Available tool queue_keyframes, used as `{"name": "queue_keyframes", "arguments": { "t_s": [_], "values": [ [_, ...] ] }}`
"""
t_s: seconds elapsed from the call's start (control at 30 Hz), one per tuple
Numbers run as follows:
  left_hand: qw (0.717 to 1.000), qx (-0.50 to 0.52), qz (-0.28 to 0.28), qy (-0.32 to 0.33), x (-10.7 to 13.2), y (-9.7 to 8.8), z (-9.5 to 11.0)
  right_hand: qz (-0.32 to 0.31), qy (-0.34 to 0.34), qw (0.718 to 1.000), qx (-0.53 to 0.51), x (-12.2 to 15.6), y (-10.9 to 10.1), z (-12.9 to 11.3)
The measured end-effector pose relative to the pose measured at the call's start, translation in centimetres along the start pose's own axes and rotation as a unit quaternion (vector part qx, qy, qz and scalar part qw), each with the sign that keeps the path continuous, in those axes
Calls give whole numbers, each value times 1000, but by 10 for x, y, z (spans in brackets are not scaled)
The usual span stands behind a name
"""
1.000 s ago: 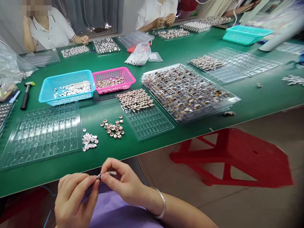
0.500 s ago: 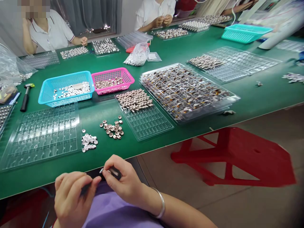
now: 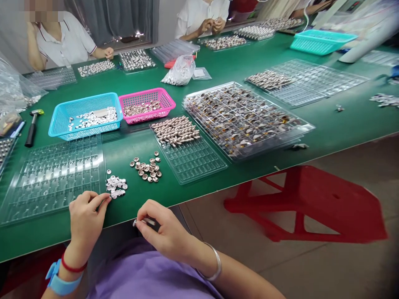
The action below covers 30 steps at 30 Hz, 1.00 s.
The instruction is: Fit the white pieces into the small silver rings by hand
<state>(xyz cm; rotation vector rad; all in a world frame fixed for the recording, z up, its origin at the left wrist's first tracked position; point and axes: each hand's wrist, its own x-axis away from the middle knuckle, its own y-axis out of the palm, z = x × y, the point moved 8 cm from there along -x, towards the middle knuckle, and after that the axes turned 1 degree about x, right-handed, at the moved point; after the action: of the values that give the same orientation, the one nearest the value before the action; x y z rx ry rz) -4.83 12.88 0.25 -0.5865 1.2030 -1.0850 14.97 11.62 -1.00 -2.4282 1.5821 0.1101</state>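
Note:
My left hand (image 3: 87, 216) reaches over the table edge, with thumb and forefinger pinched at the near side of a pile of small white discs (image 3: 117, 183). Whether a disc is between those fingertips is hidden. Above my lap, just off the table edge, my right hand (image 3: 163, 230) is closed on a small pale part (image 3: 134, 223). Its whitish end pokes out past the fingertips, and the fingers cover the rest. To the right of the white pile lie brownish round cups (image 3: 146, 168), some with the hollow side up.
A clear compartment tray (image 3: 56, 178) lies left, a part-filled tray (image 3: 196, 162) right of the cups. Behind stand a blue basket (image 3: 84, 132), a pink basket (image 3: 148, 118) and stacked filled trays (image 3: 243, 120). A hammer (image 3: 31, 131) lies far left; a red stool (image 3: 330, 207) stands right.
My left hand has moved up and forward from beside my right hand to the white discs. My right hand stays nearly in place, still holding the small part.

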Motion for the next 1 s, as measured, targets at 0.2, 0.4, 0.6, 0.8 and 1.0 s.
{"name": "queue_keyframes", "arguments": {
  "t_s": [0.2,0.4,0.6,0.8,1.0],
  "values": [
    [992,101,4,-72,15,-8,14,0,61,996,-68,-2,2,8],
    [943,288,-104,-128,31,-2,44,-22,66,991,-110,-2,7,2],
    [909,379,-104,-141,37,-5,54,-45,97,984,-145,0,11,2],
    [958,284,-27,-20,36,-23,69,-70,159,968,-180,2,18,9],
    [969,245,-27,16,38,-26,76,-73,184,963,-183,3,22,16]
  ]
}}
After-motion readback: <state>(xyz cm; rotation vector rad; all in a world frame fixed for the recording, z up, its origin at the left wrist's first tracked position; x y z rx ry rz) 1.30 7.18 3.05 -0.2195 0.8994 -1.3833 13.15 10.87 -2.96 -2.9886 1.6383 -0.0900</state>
